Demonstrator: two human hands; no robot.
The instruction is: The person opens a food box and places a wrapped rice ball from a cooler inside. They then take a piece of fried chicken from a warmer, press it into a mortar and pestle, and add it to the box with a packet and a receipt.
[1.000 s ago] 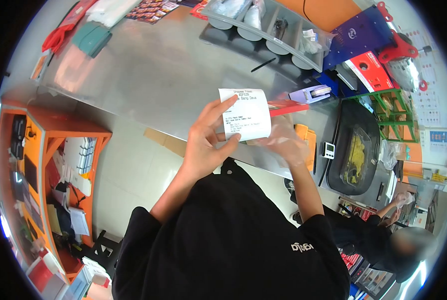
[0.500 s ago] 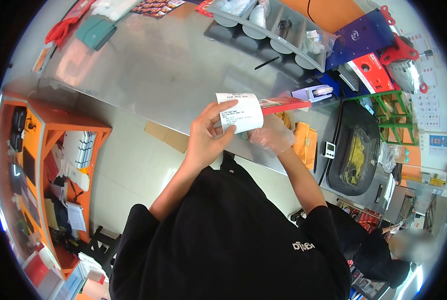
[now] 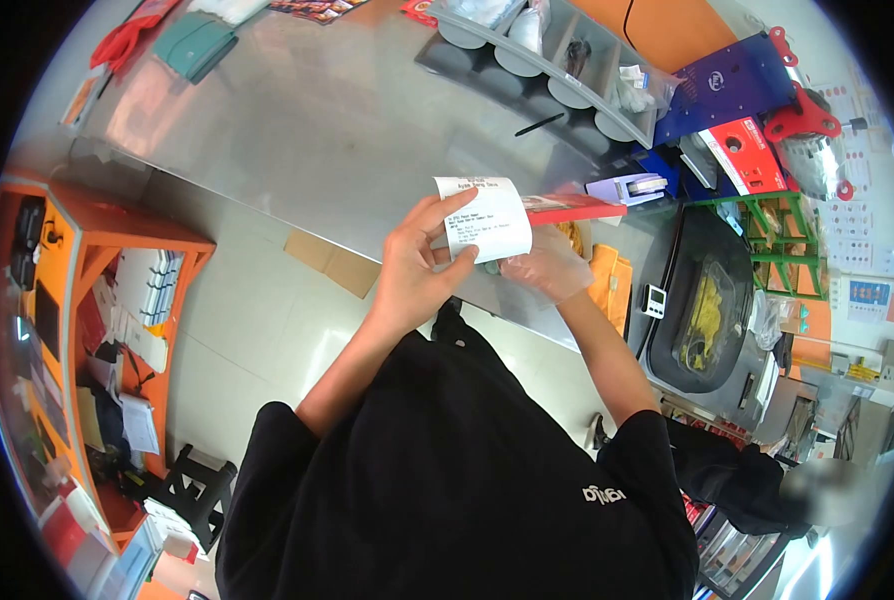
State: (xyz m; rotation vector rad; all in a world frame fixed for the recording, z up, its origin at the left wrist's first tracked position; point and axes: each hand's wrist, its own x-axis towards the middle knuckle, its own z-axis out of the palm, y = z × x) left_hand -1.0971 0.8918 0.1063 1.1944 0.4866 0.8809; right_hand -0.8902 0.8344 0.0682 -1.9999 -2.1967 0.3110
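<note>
My left hand (image 3: 422,262) pinches a white printed receipt (image 3: 487,222) between thumb and fingers, its text facing up toward me. Just right of the paper, my right hand (image 3: 545,268) wears a clear plastic glove. Its fingers are bent inward and partly covered by the receipt, so what they grip cannot be made out. A red-edged carton piece (image 3: 577,212) stretches right from behind the receipt, above the gloved hand. Some brownish food (image 3: 574,238) shows between that piece and the glove. An orange cloth (image 3: 610,287) lies to the right of my right hand.
On the steel counter (image 3: 297,120) are a grey divided holder (image 3: 567,75), a black pen (image 3: 539,125) and a purple tape dispenser (image 3: 627,189). Rightward are a small timer (image 3: 653,301) and a black tray (image 3: 692,345) of yellow food. A co-worker (image 3: 747,485) stands at lower right.
The receipt and both hands have shifted only slightly in view. My left hand keeps its pinch on the paper. The co-worker at lower right has changed posture.
</note>
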